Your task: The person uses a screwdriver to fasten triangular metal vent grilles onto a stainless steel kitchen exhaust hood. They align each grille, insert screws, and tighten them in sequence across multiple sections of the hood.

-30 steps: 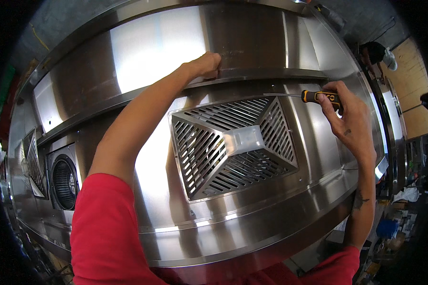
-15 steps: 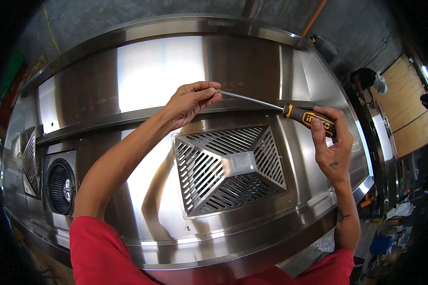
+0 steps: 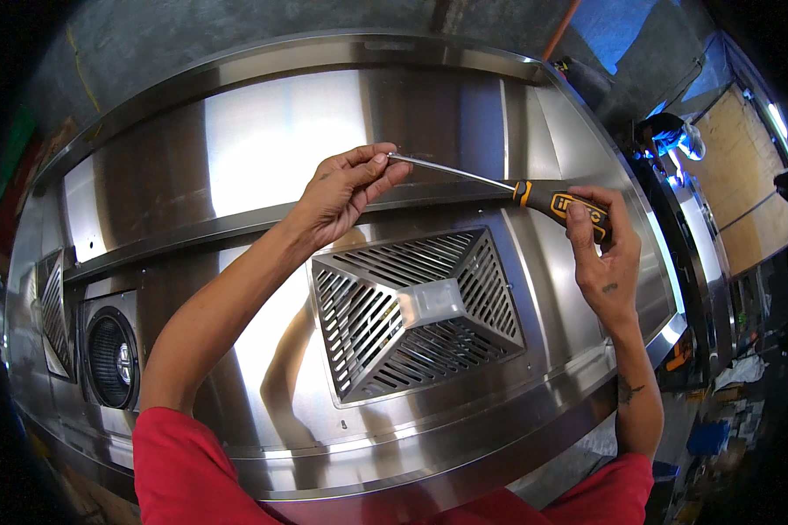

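Observation:
My right hand (image 3: 608, 254) is closed round the black and yellow handle of a screwdriver (image 3: 547, 203), thumb along its side. The thin metal shaft points left and slightly up, above the steel panel. At its far end, the thumb and fingers of my left hand (image 3: 348, 188) are pinched on the tip. Whether a small screw is also between those fingers is hidden. Below both hands, a pyramid-shaped slotted steel grille (image 3: 420, 317) sits on the brushed steel panel (image 3: 236, 394), untouched by either hand.
A round dark ribbed opening (image 3: 112, 357) with a bright hub lies at the left, beside another slotted grille (image 3: 54, 311). A raised steel ledge (image 3: 184, 229) crosses the panel. At the far right a person (image 3: 670, 140) bends near a wooden board (image 3: 744, 179).
Both hands and the screwdriver have shifted slightly left and up in view, keeping their hold. The panel and grille have also shifted slightly left. A bluish light now shows at the upper right.

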`<action>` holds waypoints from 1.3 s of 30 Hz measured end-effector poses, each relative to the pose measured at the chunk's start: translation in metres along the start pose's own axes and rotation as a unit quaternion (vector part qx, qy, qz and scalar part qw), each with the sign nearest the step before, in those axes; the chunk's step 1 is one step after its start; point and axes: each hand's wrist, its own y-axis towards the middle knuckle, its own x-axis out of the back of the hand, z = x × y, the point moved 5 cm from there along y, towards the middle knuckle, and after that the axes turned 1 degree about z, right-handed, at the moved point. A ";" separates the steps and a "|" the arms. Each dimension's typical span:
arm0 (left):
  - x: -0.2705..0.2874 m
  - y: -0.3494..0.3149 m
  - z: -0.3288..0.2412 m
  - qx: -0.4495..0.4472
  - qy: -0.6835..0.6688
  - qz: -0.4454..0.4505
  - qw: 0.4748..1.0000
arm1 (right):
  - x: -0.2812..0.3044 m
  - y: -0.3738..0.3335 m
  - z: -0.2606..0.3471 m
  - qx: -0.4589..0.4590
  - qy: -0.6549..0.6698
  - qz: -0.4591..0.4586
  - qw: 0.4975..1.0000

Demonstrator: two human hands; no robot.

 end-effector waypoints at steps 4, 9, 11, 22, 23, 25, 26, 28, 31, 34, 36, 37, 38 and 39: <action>-0.001 0.000 -0.002 -0.011 -0.006 -0.009 1.000 | -0.001 0.001 -0.001 -0.012 0.005 0.004 1.000; -0.001 0.001 -0.001 -0.015 -0.010 0.005 1.000 | 0.000 0.002 -0.002 -0.023 0.003 0.010 1.000; 0.001 -0.001 -0.003 -0.023 0.014 0.013 1.000 | 0.000 0.001 -0.003 -0.022 0.003 0.012 1.000; 0.005 -0.012 -0.002 -0.006 0.185 -0.002 0.983 | -0.001 0.001 0.000 0.043 -0.040 0.062 0.996; 0.008 -0.013 -0.001 -0.002 0.183 0.004 0.983 | -0.003 0.001 -0.002 0.018 -0.029 0.065 0.997; 0.009 -0.016 0.001 0.005 0.186 0.010 0.982 | -0.004 0.001 -0.005 -0.032 -0.012 0.069 0.997; 0.007 -0.018 0.004 0.009 0.190 0.010 0.982 | -0.003 0.001 -0.007 -0.065 -0.001 0.064 0.996; 0.007 -0.020 0.006 0.010 0.191 0.017 0.981 | -0.003 -0.001 -0.009 -0.131 0.023 0.054 0.990; 0.011 -0.021 0.010 0.008 0.185 0.038 0.982 | -0.003 0.001 -0.007 -0.079 0.009 0.039 0.996; 0.009 -0.019 0.011 0.022 0.189 0.054 0.980 | -0.004 0.002 -0.005 -0.042 0.000 0.037 0.998; 0.007 -0.019 0.011 0.032 0.205 0.057 0.977 | -0.003 0.002 -0.005 -0.034 -0.012 0.040 0.999; 0.007 -0.019 0.012 0.038 0.197 0.055 0.978 | -0.003 0.002 -0.005 -0.029 -0.017 0.042 0.999; 0.008 -0.020 0.012 0.043 0.190 0.053 0.979 | -0.003 0.002 -0.004 -0.022 -0.020 0.041 0.999; 0.009 -0.021 0.012 0.048 0.182 0.051 0.981 | -0.004 0.002 -0.003 -0.014 -0.023 0.041 0.999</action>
